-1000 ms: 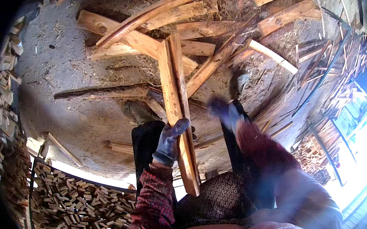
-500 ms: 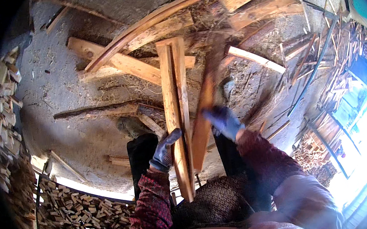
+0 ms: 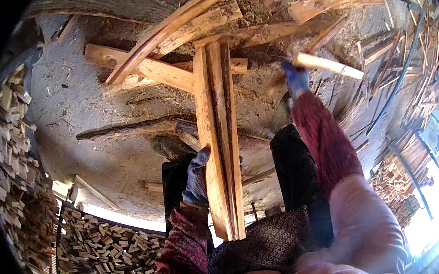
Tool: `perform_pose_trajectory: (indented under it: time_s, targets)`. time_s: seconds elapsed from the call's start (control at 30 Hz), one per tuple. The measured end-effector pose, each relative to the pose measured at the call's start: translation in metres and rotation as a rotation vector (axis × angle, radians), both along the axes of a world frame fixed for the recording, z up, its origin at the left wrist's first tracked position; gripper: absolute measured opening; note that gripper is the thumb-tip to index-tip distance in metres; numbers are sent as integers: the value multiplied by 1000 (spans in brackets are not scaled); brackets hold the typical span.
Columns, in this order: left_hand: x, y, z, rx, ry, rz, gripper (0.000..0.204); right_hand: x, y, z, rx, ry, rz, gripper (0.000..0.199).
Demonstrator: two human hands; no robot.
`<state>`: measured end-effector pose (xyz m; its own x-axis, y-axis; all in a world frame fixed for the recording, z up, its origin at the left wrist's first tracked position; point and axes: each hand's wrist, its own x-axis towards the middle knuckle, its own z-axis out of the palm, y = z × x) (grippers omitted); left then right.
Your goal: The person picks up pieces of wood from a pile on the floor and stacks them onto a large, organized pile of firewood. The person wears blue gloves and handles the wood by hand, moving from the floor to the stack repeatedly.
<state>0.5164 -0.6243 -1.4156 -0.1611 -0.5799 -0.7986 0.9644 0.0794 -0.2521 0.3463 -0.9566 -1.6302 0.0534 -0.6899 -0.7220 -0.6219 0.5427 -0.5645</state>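
Your right hand (image 3: 296,78) has swung out from beside the bundle — now clasping one pale stick (image 3: 327,66). Left hand (image 3: 198,178) grips the upright bundle (image 3: 219,137) — about three slats.

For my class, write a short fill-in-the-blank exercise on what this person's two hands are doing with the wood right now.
1. The left hand holds a bundle of long boards by its ____ edge.
2. The right hand reaches out to a single pale ____.
3. Both hands wear ____.
4. Cut wood is stacked in a pile at the lower ____ of the picture.

Missing words: left; stick; gloves; left
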Motion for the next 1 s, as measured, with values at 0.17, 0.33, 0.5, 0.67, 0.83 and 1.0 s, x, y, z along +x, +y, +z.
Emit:
perform_pose_trajectory:
  time_s: [0.17, 0.33, 0.5, 0.67, 0.83, 1.0]
  targets:
    - [-10, 8, -4, -52, -25, 51, 86, -35, 118, 186, 407, -200, 215, 22]
    - [-32, 9, -15, 16, 80, 180, 80, 33, 147, 291, 565, -112, 1082, 27]
    - [-18, 19, -12, 40, 30, 153, 78, 84, 95, 235, 817, -408, -142, 32]
    - [5, 6, -3, -12, 39, 91, 76, 162, -97, 72, 198, -322, -114, 43]
    - [18, -5, 5, -31, -12, 33, 81, 247, -138, 41, 147, -493, -286, 37]
    - [-15, 39, 28, 68, -79, -48, 63, 178, -32, 135, 718, -656, 1, 29]
